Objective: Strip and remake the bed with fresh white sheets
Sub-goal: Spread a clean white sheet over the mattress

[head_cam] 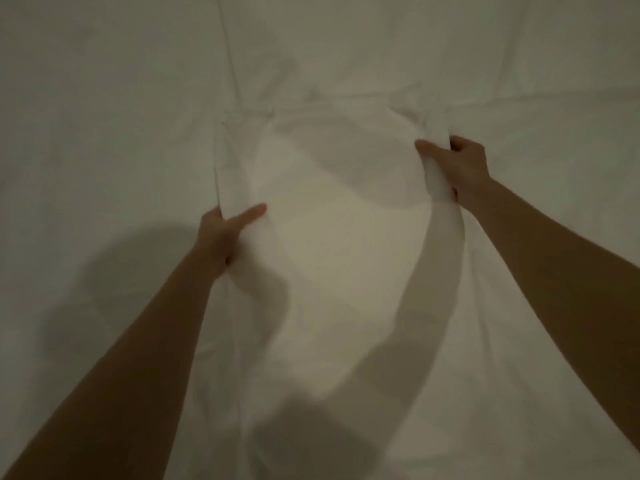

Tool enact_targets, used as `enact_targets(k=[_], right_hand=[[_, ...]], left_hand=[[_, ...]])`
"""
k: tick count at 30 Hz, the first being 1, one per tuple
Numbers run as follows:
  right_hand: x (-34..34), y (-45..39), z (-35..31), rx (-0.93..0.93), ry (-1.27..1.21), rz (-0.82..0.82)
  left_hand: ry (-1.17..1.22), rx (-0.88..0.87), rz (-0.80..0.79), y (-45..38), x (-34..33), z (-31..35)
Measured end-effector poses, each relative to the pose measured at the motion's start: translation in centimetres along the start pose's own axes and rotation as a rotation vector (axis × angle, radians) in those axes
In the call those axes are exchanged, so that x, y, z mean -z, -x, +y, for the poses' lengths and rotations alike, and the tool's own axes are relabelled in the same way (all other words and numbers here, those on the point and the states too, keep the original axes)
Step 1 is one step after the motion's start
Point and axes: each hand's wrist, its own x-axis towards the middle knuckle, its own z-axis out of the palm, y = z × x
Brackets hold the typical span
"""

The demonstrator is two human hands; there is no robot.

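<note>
Both hands are clutching a bunched-up piece of plain white cotton sheet (329,216): left hand (225,233) pinches one edge, right hand (460,168) fists the other.

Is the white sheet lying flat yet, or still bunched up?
Bunched: the white fabric sheet bulges between both hands, left hand and right hand gripping gathered folds.

No readable text, labels or numbers anywhere.
</note>
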Motion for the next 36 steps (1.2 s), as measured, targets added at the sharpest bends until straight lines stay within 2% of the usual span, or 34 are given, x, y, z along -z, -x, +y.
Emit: enact_targets(k=[6,9,16,25,28,30,33,36], right_hand=[[2.6,6.9,5.1,-0.098,0.025,-0.021],[3.7,10.6,7.5,-0.166,0.011,-0.020],[6.2,17.1,12.4,-0.254,0.029,-0.025],[3.3,19.1,12.3,-0.076,0.178,-0.111],[0.3,20.7,12.0,-0.041,0.206,-0.174],[-0.8,21.8,12.2,-0.066,0.178,-0.158],[0.1,23.8,13.4,-0.171,0.164,-0.138],[1.0,25.8,14.7,-0.208,0.211,-0.150]], left_hand=[[-0.090,0.183,-0.048,6.8,2.4,-6.2],[-0.092,0.215,-0.054,9.1,2.5,-8.4],[-0.082,0.074,0.049,11.1,2.1,-9.1],[-0.107,-0.071,0.012,11.7,5.6,-8.2],[-0.089,0.007,0.081,11.5,9.4,-9.0],[-0.014,0.132,0.010,12.6,11.3,-10.7],[-0.059,0.294,-0.119,16.1,12.0,-14.9],[-0.113,0.193,-0.073,18.2,12.3,-16.7]])
